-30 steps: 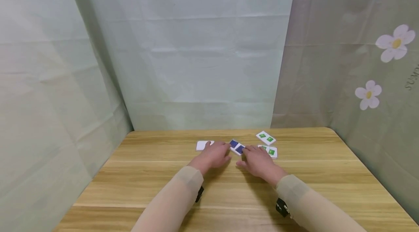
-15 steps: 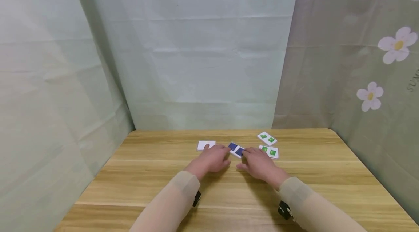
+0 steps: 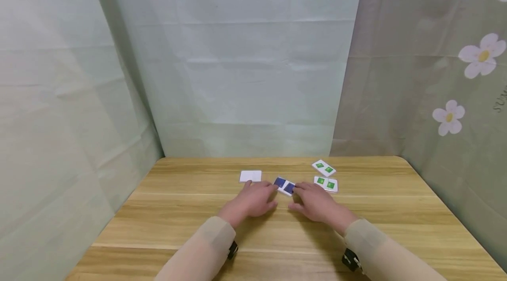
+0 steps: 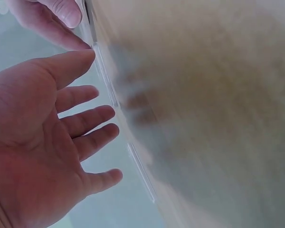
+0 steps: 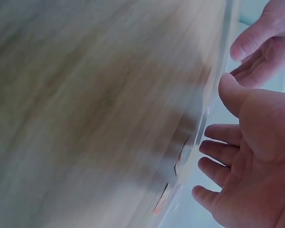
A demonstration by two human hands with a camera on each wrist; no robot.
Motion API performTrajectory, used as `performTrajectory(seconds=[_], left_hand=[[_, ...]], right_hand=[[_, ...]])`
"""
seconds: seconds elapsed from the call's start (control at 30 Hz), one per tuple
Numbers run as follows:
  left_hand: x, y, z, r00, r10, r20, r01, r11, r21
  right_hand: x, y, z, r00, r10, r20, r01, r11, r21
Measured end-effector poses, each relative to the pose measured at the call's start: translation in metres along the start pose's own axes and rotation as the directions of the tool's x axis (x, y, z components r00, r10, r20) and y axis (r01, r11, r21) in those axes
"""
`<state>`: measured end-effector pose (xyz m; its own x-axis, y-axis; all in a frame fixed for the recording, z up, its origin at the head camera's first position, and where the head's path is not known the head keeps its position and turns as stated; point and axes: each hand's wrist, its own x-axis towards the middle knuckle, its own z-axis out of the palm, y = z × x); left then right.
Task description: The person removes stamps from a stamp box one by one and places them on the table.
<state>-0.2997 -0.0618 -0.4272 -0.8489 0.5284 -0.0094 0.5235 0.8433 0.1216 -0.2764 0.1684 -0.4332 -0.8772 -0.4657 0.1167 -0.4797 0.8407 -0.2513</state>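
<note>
A flat white card with two dark blue squares point(image 3: 281, 183) lies slantwise on the table between the hands. My left hand point(image 3: 253, 199) touches its left end with the fingertips, and my right hand point(image 3: 315, 201) reaches its right end the same way. In the left wrist view the palm of the left hand point(image 4: 33, 123) is visible, its fingers spread and slightly bent. The right wrist view has the right hand point(image 5: 261, 156) in a similar relaxed pose. Both thumbs point inward, apart from the card. Fingertips cover the card's ends.
Beyond the left hand lies a plain white card point(image 3: 251, 176). Two cards with green squares, an upper one point(image 3: 324, 168) and a lower one point(image 3: 326, 183), lie beyond the right hand. The wooden table point(image 3: 277, 254) ends at hanging cloth point(image 3: 253, 74) behind and at both sides.
The blue-squared card has slid a little toward me, both hands drawing back along with it. The left hand covers less of the plain white card. The green-squared cards stay put.
</note>
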Motion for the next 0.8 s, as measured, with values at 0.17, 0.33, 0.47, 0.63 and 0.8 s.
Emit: performTrajectory(seconds=[0.17, 0.33, 0.47, 0.63, 0.8], left_hand=[[-0.008, 0.001, 0.002, 1.000, 0.004, 0.005, -0.004, 1.000, -0.006], [-0.018, 0.005, 0.000, 1.000, -0.011, 0.028, 0.012, 1.000, -0.027], [-0.028, 0.009, -0.003, 0.999, -0.015, 0.038, 0.017, 0.999, -0.033], [-0.039, 0.012, -0.004, 1.000, -0.008, 0.028, 0.009, 0.999, -0.034], [-0.048, 0.014, -0.003, 1.000, 0.012, 0.005, -0.012, 1.000, -0.007]], right_hand=[[-0.004, -0.001, -0.001, 1.000, -0.019, 0.007, 0.018, 1.000, 0.016], [-0.007, -0.002, 0.002, 1.000, -0.020, 0.013, 0.020, 1.000, 0.024], [-0.010, -0.002, 0.004, 0.999, -0.049, -0.004, 0.049, 0.998, 0.028], [-0.014, -0.004, 0.004, 0.997, -0.072, -0.014, 0.072, 0.996, 0.045], [-0.016, -0.006, 0.003, 0.996, -0.086, -0.011, 0.086, 0.995, 0.054]])
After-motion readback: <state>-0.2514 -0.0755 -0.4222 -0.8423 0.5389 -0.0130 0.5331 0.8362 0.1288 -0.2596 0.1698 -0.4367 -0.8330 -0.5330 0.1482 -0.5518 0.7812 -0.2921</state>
